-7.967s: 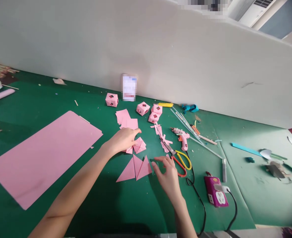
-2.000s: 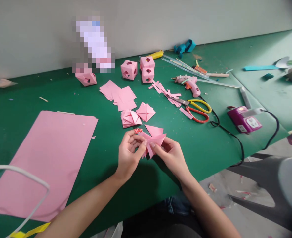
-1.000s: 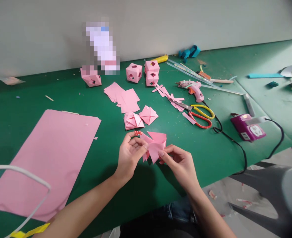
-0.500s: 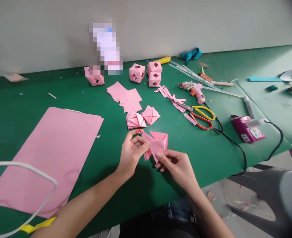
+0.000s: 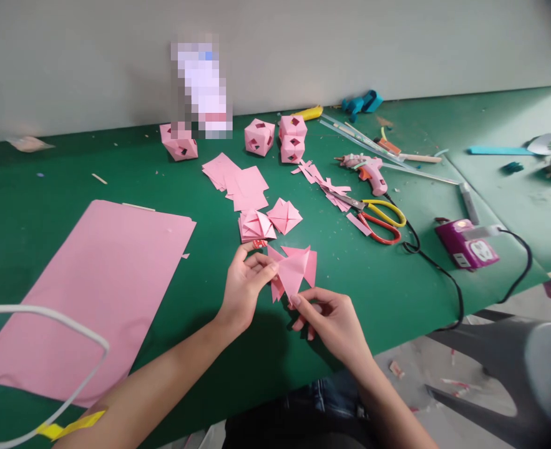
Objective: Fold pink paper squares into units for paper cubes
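Between my hands is a folded pink paper piece (image 5: 292, 272) with several pointed flaps, held just above the green table. My left hand (image 5: 247, 280) pinches its left side between thumb and fingers; a red-and-white covering shows on the index fingertip. At the lower tip, the thumb and fingers of my right hand (image 5: 324, 318) close on the paper. Right behind it lie a stack of folded pink paper units (image 5: 255, 226) and another folded unit (image 5: 284, 216). Flat pink paper squares (image 5: 247, 189) are spread farther back.
Pink paper polyhedra (image 5: 259, 137) stand along the wall. On the right are scissors (image 5: 382, 221), a pink glue gun (image 5: 371, 173), paper strips (image 5: 332, 193) and a purple box (image 5: 467, 244) with a cable. Left lies a large pink sheet (image 5: 97, 299), partly under a white bent frame (image 5: 64, 319).
The paper's front flap has flattened into a triangle pointing toward me. My right hand has shifted slightly left and down, to the lower tip; the left hand has barely moved.
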The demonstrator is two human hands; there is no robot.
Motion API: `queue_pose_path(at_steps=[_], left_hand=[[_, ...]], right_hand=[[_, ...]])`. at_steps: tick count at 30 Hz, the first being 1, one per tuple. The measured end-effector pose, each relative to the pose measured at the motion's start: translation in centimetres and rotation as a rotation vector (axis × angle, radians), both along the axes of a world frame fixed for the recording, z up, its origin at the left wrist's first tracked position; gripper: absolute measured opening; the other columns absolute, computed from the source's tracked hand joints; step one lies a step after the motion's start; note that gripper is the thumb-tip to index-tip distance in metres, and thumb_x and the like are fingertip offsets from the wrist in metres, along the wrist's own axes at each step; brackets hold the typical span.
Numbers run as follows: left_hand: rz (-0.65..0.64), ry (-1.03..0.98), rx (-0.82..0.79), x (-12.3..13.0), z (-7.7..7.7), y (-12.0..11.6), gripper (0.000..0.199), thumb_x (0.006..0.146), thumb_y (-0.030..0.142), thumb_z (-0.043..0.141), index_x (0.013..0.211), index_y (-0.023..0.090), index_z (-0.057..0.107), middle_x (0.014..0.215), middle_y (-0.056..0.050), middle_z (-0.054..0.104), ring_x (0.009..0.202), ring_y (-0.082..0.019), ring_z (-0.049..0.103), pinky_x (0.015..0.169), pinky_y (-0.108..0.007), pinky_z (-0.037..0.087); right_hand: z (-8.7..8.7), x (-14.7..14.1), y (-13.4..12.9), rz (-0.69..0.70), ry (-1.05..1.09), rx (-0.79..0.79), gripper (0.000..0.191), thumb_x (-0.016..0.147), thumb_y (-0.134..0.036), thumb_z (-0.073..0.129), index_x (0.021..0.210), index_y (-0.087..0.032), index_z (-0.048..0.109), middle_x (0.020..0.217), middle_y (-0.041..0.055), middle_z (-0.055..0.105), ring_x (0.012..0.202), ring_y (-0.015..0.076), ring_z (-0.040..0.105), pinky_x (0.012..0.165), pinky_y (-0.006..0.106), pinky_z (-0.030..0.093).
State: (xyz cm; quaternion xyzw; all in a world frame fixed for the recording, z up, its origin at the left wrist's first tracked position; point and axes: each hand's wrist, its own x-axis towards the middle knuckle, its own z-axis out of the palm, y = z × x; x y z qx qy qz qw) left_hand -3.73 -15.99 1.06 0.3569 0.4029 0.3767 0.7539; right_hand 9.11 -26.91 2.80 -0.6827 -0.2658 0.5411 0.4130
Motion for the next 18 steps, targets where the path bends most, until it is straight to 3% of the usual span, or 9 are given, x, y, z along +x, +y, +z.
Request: queue_pose_path(at_steps=[5,10,18], left_hand=[[-0.001,-0.005,-0.012,0.01,0.10,0.11,0.045,0.078,0.018,0.075,0.115,0.019,0.049,0.073,0.004,0.063,0.063,-0.010,0.058,0.062,-0.023,0.048],[0.021,-0.004,-0.039,0.01,0.26,0.27,0.049,0.076,0.017,0.076,0.116,0.017,0.048,0.073,0.004,0.065,0.063,-0.009,0.057,0.062,-0.021,0.048],[0.033,-0.024,-0.006,-0.02,-0.02,0.24,0.044,0.079,0.017,0.075,0.115,0.018,0.049,0.076,0.004,0.065,0.067,-0.008,0.058,0.065,-0.020,0.048]], right_hand=[[-0.25,-0.09,-0.30,0.042,-0.030,0.004,0.039,0.086,-0.054,0.068,0.082,-0.016,0.071,0.054,0.0043,0.070,0.036,0.0088,0.050,0.039,0.019,0.040],[-0.86,-0.31,-0.49,0.039,-0.073,0.068,0.031,0.090,-0.049,0.065,0.084,-0.018,0.064,0.056,0.0017,0.069,0.041,0.0106,0.055,0.041,0.019,0.041],[-0.03,-0.66,0.03,0.101,-0.129,0.070,0.022,0.092,-0.041,0.062,0.084,-0.020,0.061,0.055,0.0005,0.066,0.045,0.0129,0.060,0.042,0.019,0.042]])
